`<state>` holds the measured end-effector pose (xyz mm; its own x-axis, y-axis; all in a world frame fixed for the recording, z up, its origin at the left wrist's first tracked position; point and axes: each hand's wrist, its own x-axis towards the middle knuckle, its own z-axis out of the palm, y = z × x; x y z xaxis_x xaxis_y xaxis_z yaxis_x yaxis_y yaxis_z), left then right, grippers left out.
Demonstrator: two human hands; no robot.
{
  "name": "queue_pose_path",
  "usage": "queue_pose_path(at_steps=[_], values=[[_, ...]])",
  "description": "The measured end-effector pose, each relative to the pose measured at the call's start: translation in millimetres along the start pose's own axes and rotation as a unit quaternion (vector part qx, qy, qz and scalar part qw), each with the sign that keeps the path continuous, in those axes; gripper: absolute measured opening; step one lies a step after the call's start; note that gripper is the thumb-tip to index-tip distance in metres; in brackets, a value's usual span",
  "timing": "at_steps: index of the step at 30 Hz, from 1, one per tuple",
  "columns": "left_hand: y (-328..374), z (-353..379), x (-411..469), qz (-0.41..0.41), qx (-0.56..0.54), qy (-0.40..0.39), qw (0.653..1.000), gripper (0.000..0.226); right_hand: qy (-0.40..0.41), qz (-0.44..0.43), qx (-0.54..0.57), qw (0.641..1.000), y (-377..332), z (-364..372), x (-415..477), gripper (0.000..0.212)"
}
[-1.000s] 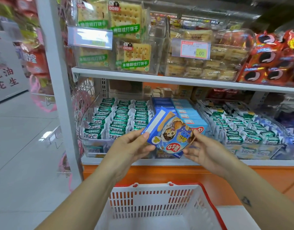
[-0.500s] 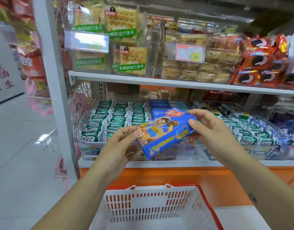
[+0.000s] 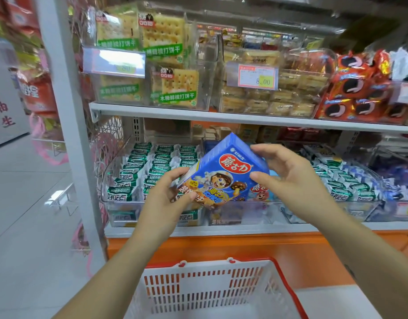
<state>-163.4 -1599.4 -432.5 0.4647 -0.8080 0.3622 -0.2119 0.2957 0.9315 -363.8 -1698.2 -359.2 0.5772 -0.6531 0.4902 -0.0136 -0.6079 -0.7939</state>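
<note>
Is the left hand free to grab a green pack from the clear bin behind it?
Probably not yet: the left hand grips the blue box, shared with the right hand. The green packs lie uncovered in the open-topped bin close behind, so once it lets go the way looks free.

Glossy printed cardboard box; slotted matt plastic basket.

Blue box, red logo, cartoon print; white basket, red rim; green-white packets.

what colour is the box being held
Snack box: blue with a red logo; head view.
</note>
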Motion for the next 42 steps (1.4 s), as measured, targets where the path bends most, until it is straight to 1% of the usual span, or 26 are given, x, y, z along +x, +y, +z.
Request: queue_pose_path(at_steps=[4,7,10,13,18,23,26,30,32,35,39,42], values=[[0,1,5,0.036,0.143,0.002,0.989,0.044,0.049,-0.09,-0.093,0.99,-1,-7,15,0.049],[-10,1,10,0.036,0.247,-0.022,0.968,0.043,0.067,-0.115,-0.14,0.981,11,-15,28,0.049],[-20,4,10,0.04,0.31,-0.059,0.948,0.043,0.061,-0.138,-0.209,0.966,29,-17,35,0.042],[-27,9,11,0.055,0.338,-0.081,0.936,0.043,0.047,-0.148,-0.26,0.953,43,-16,39,0.041],[-32,11,11,0.058,0.355,-0.082,0.929,0.044,-0.024,-0.117,-0.289,0.95,45,-17,44,0.041],[-29,11,10,0.051,0.35,-0.082,0.932,0.041,-0.059,-0.02,-0.272,0.96,46,-15,62,0.039],[-26,10,11,0.056,0.343,-0.081,0.934,0.037,-0.106,0.022,-0.292,0.95,61,-9,76,0.037],[-22,5,16,0.05,0.323,-0.075,0.942,0.032,-0.171,0.078,-0.287,0.939,89,-3,83,0.037],[-20,4,23,0.045,0.332,-0.067,0.94,0.031,-0.188,0.083,-0.288,0.935,101,-2,84,0.037],[-19,5,38,0.056,0.373,-0.062,0.924,0.033,-0.219,0.087,-0.291,0.927,111,-2,85,0.033],[-26,17,62,0.099,0.421,-0.087,0.898,0.037,-0.226,0.079,-0.318,0.917,120,-4,83,0.033],[-33,30,77,0.094,0.431,-0.12,0.889,0.042,-0.221,0.065,-0.32,0.919,120,-4,82,0.032]])
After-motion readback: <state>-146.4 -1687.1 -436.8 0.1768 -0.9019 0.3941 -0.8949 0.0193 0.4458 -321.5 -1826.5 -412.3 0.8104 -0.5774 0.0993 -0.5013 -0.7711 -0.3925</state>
